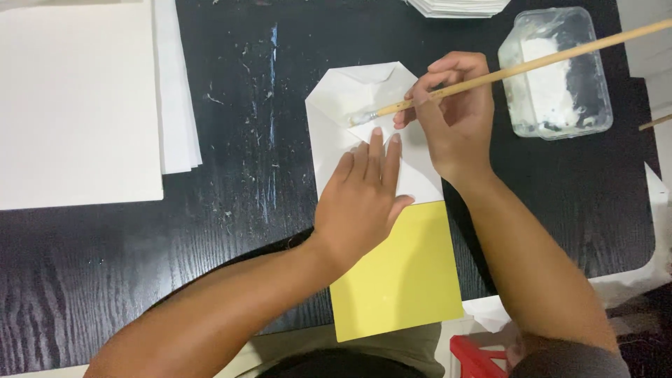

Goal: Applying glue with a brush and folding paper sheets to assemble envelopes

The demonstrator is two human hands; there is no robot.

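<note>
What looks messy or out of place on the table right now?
White flecks and smears dot the dark table left of the folded white paper. The clear plastic tub is smeared white inside. Nothing looks torn or knocked over.

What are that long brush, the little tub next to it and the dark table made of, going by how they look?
The brush in the right hand looks like plain unvarnished wood: pale tan, matte, with a light bristle tip.

The tub seems clear plastic: see-through walls, rounded corners, white paste smeared inside.

The table looks like black-stained wood or veneer: visible grain lines, slight sheen, white flecks on top.
</note>
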